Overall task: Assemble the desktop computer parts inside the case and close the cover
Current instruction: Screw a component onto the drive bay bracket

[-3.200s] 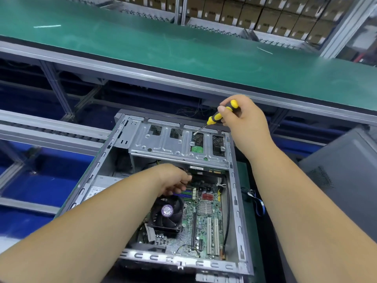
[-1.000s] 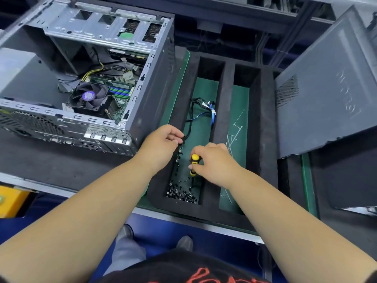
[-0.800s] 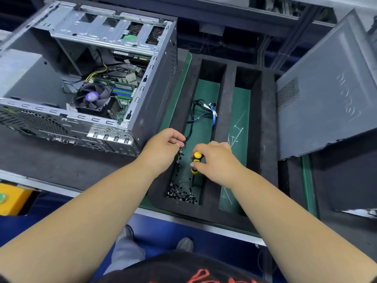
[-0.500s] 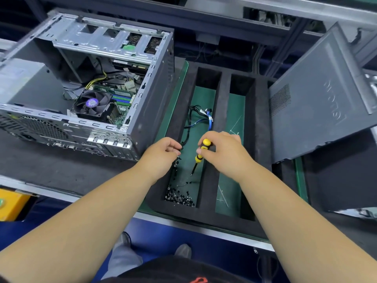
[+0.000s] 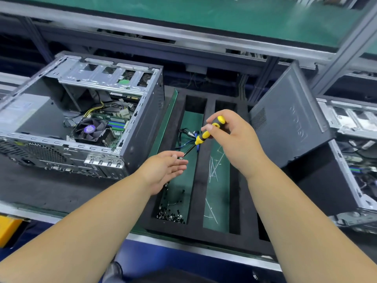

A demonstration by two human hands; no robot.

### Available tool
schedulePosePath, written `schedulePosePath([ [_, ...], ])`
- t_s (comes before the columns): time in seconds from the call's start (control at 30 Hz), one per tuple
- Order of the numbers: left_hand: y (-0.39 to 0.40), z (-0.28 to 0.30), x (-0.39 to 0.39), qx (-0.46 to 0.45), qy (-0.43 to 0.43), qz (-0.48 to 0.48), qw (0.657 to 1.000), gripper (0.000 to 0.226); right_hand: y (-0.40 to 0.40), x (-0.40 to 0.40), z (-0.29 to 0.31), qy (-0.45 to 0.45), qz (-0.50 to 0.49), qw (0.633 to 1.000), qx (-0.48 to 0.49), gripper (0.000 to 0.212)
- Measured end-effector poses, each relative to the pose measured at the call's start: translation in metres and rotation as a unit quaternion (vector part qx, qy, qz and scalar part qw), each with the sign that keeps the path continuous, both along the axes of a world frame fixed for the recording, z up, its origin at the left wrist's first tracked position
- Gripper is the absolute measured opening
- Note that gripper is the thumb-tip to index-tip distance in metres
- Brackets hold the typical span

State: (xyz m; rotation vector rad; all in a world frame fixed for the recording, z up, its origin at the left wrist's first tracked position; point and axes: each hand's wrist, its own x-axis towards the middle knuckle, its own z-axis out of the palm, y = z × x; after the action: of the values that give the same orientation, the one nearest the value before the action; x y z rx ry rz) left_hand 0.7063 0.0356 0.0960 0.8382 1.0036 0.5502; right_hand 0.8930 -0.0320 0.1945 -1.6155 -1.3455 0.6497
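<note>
View: from the head, looking down at two bare forearms over a dark desk [image 5: 51,193].
Right hand [image 5: 234,137]: raised over a black foam tray [image 5: 201,160], its grip curled round the yellow and black handle of a screwdriver [image 5: 206,135].
Screwdriver: slants down and to the left; its thin tip reaches the fingertips of the left hand, where a tiny screw [image 5: 181,158] seems to sit, too small to be sure.
Left hand [image 5: 163,170]: palm turned up, grip spread, fingers nearly straight, held above the tray's left slot.
Tray: long narrow slots with green floors, running away from the viewer, just right of the case.
Left slot: a heap of small dark screws [image 5: 170,216] at the near end, a few scattered further up, and a bundle of black and blue cables [image 5: 186,135] at the far end, partly behind the screwdriver.
Next slot: pale thin ties [image 5: 214,168], lying crossed.
Case [image 5: 130,127]: open, on the desk at the left, well apart from both hands. Inside show a fan [image 5: 89,129] with a purple hub, a green board, a grey power supply [image 5: 26,115] and a metal drive cage at the far end.
Cover [image 5: 289,117]: grey side panel, off the case, propped tilted at the right of the tray.
Far right: a second open case [image 5: 355,160], partly cut off.
Background: a green belt [image 5: 183,11] in a metal frame.
</note>
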Motion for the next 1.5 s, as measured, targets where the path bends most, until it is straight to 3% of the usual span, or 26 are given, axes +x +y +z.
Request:
schedulePosePath([
  [0.17, 0.002, 0.018, 0.011, -0.024, -0.073, 0.021, 0.997, 0.020, -0.004, 0.007, 0.019, 0.004, -0.008, 1.000, 0.025, 0.005],
  [0.6, 0.000, 0.045, 0.018, 0.017, -0.074, 0.039, 0.996, 0.016, -0.009, 0.022, 0.039, 0.024, -0.012, 0.997, 0.071, 0.004],
  [0.9, 0.008, 0.092, 0.011, 0.142, -0.035, 0.007, 0.989, 0.013, 0.003, 0.016, 0.061, 0.040, -0.016, 0.993, 0.111, 0.016],
  [1.0, 0.020, 0.107, 0.002, 0.175, -0.041, 0.001, 0.984, 0.012, 0.014, 0.007, 0.070, 0.058, -0.030, 0.990, 0.125, 0.023],
  [1.17, 0.052, 0.117, -0.027, 0.145, -0.081, 0.049, 0.985, 0.013, 0.037, -0.020, 0.077, 0.066, -0.005, 0.988, 0.143, 0.029],
  [1.27, 0.074, 0.116, -0.052, 0.171, -0.062, 0.059, 0.982, 0.016, 0.055, -0.043, 0.079, 0.045, 0.007, 0.990, 0.133, 0.031],
  [1.5, 0.131, 0.116, -0.099, 0.162, -0.086, 0.041, 0.982, 0.017, 0.113, -0.100, 0.081, 0.075, -0.081, 0.981, 0.157, 0.016],
])
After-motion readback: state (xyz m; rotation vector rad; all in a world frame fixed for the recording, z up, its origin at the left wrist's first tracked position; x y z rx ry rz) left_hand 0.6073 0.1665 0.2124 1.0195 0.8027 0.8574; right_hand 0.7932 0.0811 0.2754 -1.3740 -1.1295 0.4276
